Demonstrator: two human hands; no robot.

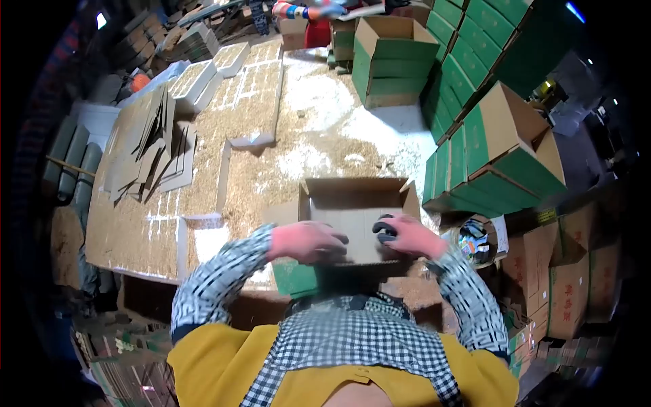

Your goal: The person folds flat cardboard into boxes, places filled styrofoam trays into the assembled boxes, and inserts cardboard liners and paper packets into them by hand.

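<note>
In front of my body sits an open cardboard box (358, 207), its flaps up and its inside plain grey-brown. My left hand (308, 242), in a pink glove with dark fingertips, is at the box's near left corner, fingers curled over the edge. At the near right side my right hand (407, 235), gloved alike, has its fingers bent inward over the wall. Both hands appear to grip the box; the undersides of the fingers are hidden. Part of a green carton surface (293, 278) shows below my left hand.
A table (251, 169) is strewn with wood-coloured bits and white-edged trays. Loose cardboard sheets (152, 152) lie on its left. Green cartons (468, 163) are stacked at right, beside a round bin (483, 239). Another person's sleeve (293, 10) shows at the far end.
</note>
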